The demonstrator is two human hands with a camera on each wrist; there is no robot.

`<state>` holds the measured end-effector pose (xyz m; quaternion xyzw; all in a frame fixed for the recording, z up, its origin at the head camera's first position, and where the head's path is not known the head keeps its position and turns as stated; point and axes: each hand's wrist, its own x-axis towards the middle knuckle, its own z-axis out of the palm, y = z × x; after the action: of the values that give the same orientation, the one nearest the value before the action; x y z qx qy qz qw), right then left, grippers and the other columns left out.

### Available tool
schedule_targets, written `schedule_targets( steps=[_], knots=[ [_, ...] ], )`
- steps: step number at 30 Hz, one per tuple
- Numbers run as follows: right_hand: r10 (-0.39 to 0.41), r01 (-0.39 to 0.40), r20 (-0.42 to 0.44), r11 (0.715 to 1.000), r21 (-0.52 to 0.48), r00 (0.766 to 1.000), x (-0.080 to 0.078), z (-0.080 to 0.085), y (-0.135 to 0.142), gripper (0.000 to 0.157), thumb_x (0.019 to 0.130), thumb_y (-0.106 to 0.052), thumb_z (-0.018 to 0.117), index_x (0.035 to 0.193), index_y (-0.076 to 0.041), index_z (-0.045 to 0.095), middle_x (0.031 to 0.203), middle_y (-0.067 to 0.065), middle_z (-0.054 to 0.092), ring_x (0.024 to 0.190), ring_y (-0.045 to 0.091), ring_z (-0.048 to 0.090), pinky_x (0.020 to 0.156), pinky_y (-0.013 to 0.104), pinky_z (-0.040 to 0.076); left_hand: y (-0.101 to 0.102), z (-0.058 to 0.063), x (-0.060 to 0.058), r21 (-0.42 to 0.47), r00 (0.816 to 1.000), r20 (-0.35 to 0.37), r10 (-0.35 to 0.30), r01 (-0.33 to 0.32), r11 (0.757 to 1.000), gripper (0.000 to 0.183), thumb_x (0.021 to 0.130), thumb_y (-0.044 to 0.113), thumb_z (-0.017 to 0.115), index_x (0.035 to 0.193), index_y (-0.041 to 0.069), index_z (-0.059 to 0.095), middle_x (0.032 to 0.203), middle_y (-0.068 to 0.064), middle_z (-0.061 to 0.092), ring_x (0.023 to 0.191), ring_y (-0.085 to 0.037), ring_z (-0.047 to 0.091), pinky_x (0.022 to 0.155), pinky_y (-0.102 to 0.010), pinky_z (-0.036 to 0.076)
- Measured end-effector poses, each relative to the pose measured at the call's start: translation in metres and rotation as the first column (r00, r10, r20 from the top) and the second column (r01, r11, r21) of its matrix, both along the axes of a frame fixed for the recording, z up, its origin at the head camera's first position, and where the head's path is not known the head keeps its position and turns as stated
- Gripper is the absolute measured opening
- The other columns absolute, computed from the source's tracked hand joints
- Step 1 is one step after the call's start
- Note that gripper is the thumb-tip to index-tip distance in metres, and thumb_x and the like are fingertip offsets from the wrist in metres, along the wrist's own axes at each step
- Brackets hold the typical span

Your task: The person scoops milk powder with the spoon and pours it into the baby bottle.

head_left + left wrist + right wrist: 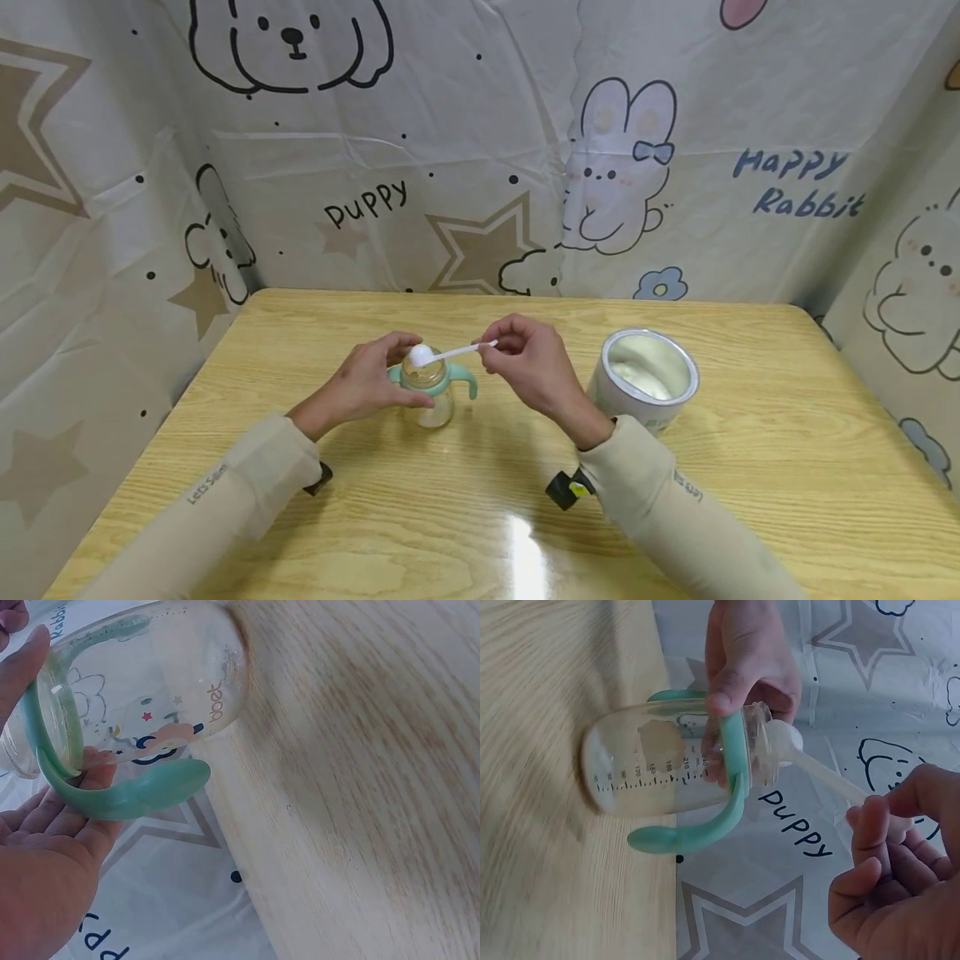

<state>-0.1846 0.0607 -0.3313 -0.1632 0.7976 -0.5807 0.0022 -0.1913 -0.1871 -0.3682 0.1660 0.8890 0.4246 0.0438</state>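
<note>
A clear baby bottle (437, 413) with a mint-green two-handled collar (736, 754) stands upright on the table, its mouth uncovered. My left hand (366, 377) grips it around the neck, thumb on the near side and fingers behind. Between thumb and fingers my right hand (531, 365) pinches the end of a white scoop's handle (459, 352). The scoop's bowl (786, 741) is right at the bottle mouth, with white powder seen in it from the head view. Some pale powder appears at the bottle's base. Whether the bowl touches the rim I cannot tell.
To the right of my right hand stands an open can (613, 398) with white powder (641, 379) inside. The wooden table (390, 517) ends at a printed cloth backdrop (465, 158) at the back and sides.
</note>
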Motion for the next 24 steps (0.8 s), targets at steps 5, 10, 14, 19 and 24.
schedule_targets(
  steps=[5, 10, 14, 19, 24],
  knots=[
    [0.028, -0.027, -0.026, 0.999, 0.024, 0.999, 0.0010, 0.0008, 0.0006, 0.006, 0.091, -0.002, 0.067, 0.096, 0.002, 0.067, 0.088, 0.010, 0.075, 0.067, 0.016, 0.064, 0.055, 0.023, 0.047, -0.0001, 0.0010, -0.0006, -0.012, 1.000, -0.006, 0.001, -0.002, 1.000, 0.083, 0.070, 0.022, 0.094, 0.137, -0.001, 0.052, 0.128, -0.018, 0.062, 0.123, -0.038, 0.057, 0.101, -0.052, 0.050],
    [0.051, -0.049, -0.031, 0.998, 0.045, 0.998, 0.0001, 0.0038, 0.0025, 0.006, 0.092, -0.002, 0.067, 0.096, 0.002, 0.067, 0.081, 0.009, 0.073, 0.067, 0.020, 0.065, 0.057, 0.024, 0.048, -0.0006, 0.0013, -0.0004, -0.009, 1.000, -0.006, 0.002, -0.002, 1.000, 0.083, 0.069, 0.023, 0.094, 0.137, -0.002, 0.052, 0.127, -0.018, 0.063, 0.122, -0.038, 0.058, 0.100, -0.053, 0.049],
    [0.057, -0.056, -0.020, 0.997, 0.058, 0.998, -0.0001, 0.0060, 0.0035, 0.006, 0.091, -0.002, 0.067, 0.096, 0.002, 0.068, 0.077, 0.006, 0.071, 0.067, 0.019, 0.065, 0.057, 0.024, 0.049, -0.0001, 0.0022, -0.0002, -0.007, 1.000, -0.007, 0.003, -0.003, 1.000, 0.083, 0.069, 0.022, 0.094, 0.136, -0.002, 0.052, 0.127, -0.018, 0.063, 0.122, -0.039, 0.058, 0.100, -0.054, 0.049],
    [0.059, -0.057, -0.020, 0.996, 0.071, 0.998, -0.0008, 0.0053, 0.0041, 0.006, 0.092, -0.003, 0.067, 0.095, 0.002, 0.068, 0.075, 0.005, 0.071, 0.069, 0.026, 0.067, 0.058, 0.025, 0.049, 0.0006, 0.0030, -0.0009, -0.019, 1.000, -0.016, 0.003, -0.004, 1.000, 0.083, 0.068, 0.021, 0.095, 0.136, -0.002, 0.052, 0.127, -0.019, 0.063, 0.121, -0.038, 0.058, 0.099, -0.053, 0.051],
    [0.052, -0.052, 0.002, 0.994, 0.094, 0.999, -0.0011, 0.0089, 0.0063, 0.006, 0.093, -0.006, 0.067, 0.095, -0.001, 0.068, 0.075, 0.006, 0.071, 0.069, 0.024, 0.068, 0.060, 0.026, 0.047, 0.0016, 0.0049, -0.0024, -0.038, 1.000, -0.006, -0.010, 0.010, 0.999, 0.084, 0.068, 0.021, 0.095, 0.136, -0.002, 0.051, 0.126, -0.018, 0.063, 0.123, -0.038, 0.058, 0.100, -0.052, 0.050]
  ],
)
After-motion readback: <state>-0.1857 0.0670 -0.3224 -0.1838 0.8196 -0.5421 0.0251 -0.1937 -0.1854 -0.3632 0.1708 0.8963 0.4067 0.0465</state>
